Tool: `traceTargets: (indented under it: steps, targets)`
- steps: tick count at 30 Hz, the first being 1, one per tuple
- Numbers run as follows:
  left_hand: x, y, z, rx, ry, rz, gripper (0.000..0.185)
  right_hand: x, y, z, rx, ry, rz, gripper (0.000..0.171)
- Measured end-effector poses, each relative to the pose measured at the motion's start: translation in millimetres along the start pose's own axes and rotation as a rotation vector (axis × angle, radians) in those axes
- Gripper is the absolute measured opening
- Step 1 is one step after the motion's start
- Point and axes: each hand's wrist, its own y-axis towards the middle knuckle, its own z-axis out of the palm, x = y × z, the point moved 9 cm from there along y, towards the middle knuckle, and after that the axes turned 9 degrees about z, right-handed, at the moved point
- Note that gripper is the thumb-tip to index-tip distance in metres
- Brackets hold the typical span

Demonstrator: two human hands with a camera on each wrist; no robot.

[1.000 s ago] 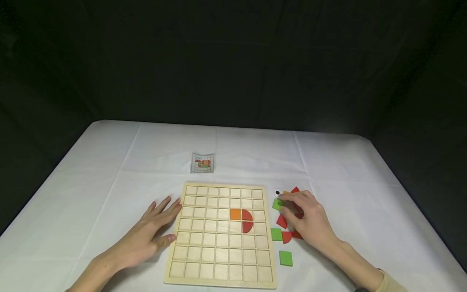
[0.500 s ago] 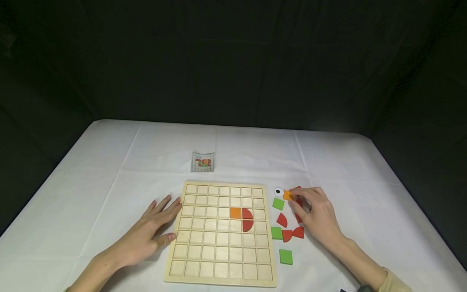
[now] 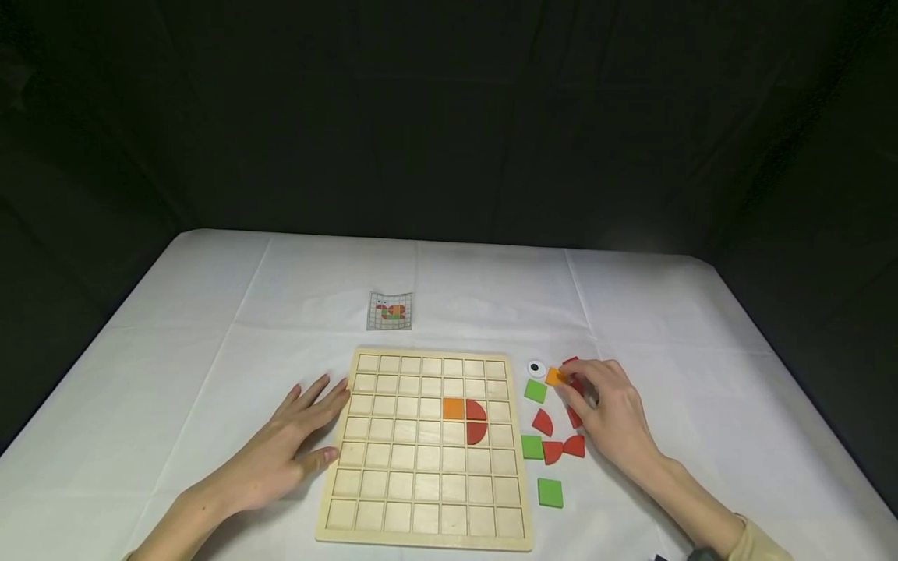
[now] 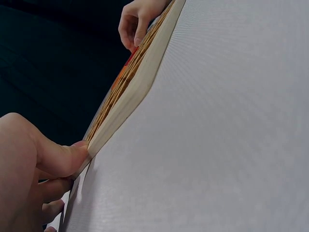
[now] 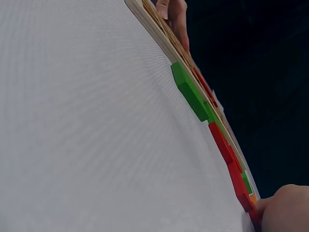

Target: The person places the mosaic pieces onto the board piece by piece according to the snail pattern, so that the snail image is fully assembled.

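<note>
Between the thumb and fingertips of the right hand (image 3: 609, 405), an orange square tile (image 3: 554, 376) is pinched, with the wooden grid board (image 3: 428, 446) lying to that hand's left, nearer the flat, relaxed left hand (image 3: 295, 444) touching its edge.

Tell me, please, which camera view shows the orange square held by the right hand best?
The head view: the orange square shows whole, pinched by the right hand beside the wooden grid board. The right wrist view catches only an orange sliver edge-on; the left wrist view doesn't show it.
</note>
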Motion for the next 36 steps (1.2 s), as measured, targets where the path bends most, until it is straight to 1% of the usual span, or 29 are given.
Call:
traceTargets:
  steps: [6,14,19,24,30,34,36]
  targets:
    - [-0.1,0.6,0.2,0.001,0.001,-0.003,0.072,3,-1,-4,-0.017,0.039,-0.011,0.033]
    - [0.4,0.6,0.7,0.002,0.005,-0.009,0.071,15,-5,-5,-0.013,0.119,-0.088,0.032]
    - [0.7,0.4,1.0,0.002,0.004,-0.009,0.072,28,-10,-2,0.008,0.152,-0.138,0.034]
    - [0.7,0.7,0.5,-0.002,0.008,-0.005,0.072,43,-17,5,0.038,0.173,-0.179,0.037]
    - [0.8,1.4,1.2,0.002,0.004,-0.013,0.072,64,-28,17,0.092,0.228,-0.247,0.032]
    - [0.9,0.9,1.1,0.003,0.007,-0.017,0.073,75,-31,23,0.117,0.284,-0.274,0.03]
    - [0.8,0.5,1.1,0.003,0.002,-0.017,0.073,80,-32,26,0.133,0.296,-0.28,0.029]
